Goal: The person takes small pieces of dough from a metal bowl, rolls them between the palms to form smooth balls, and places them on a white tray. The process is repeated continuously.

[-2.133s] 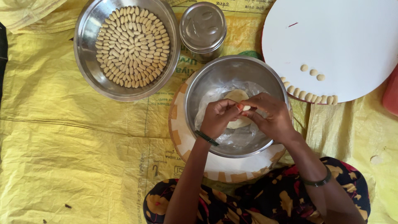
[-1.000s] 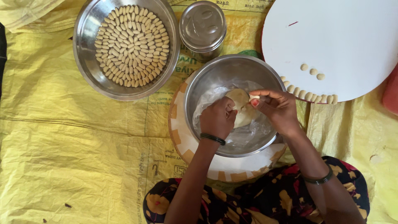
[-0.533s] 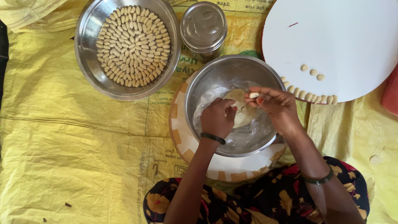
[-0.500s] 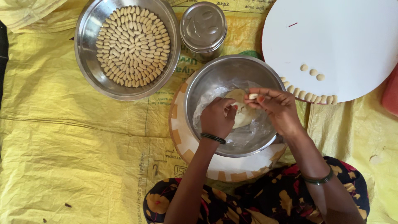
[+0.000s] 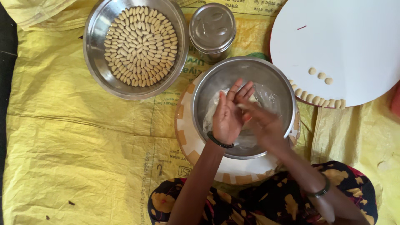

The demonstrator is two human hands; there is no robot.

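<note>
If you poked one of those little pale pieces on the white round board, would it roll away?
Probably only a little. The little pale pieces look rounded and light, so a push might nudge them. They seem soft like the dough between the left hand and right hand, so likely squash.

Bright, even daylight with soft shadows. Glare glints on the steel bowl and lid. The right hand is motion-blurred; everything else is sharp.

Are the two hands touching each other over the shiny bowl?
Touching. The head view shows the left hand open, with the blurred right hand pressed against its palm above the steel bowl.
</note>
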